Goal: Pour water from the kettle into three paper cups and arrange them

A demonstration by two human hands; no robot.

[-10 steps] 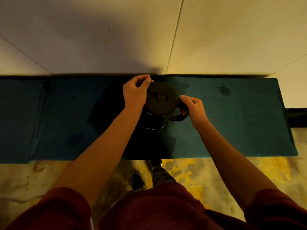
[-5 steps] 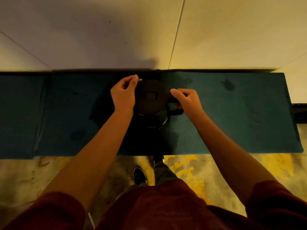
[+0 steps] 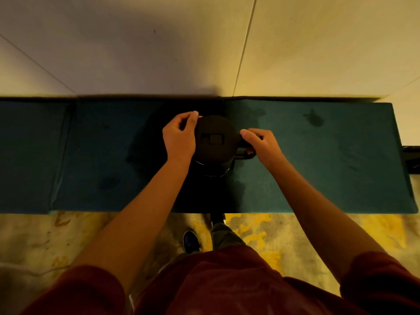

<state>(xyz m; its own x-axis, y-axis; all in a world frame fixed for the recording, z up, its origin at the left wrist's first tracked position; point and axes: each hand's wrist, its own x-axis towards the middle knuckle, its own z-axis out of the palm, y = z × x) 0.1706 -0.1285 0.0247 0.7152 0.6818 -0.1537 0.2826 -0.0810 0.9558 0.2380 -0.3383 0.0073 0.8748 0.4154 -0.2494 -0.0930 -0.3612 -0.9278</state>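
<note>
A black kettle [image 3: 214, 142] with a round lid stands upright on the dark teal bench [image 3: 329, 167], seen from above. My left hand [image 3: 180, 136] wraps the kettle's left side, fingers curled at the lid's rim. My right hand [image 3: 261, 144] is closed around the kettle's handle on the right. No paper cups are in view.
The bench runs along a pale wall [image 3: 204, 46] and ends at the right near a dark object [image 3: 411, 160]. Darker wet-looking spots [image 3: 314, 118] mark the cushion. Below are a yellow-stained floor [image 3: 261, 233], my shoes and my dark red shirt.
Both hands have stayed on the kettle; the view shifted slightly, so the kettle and hands sit a little more to the left in frame than one second ago.
</note>
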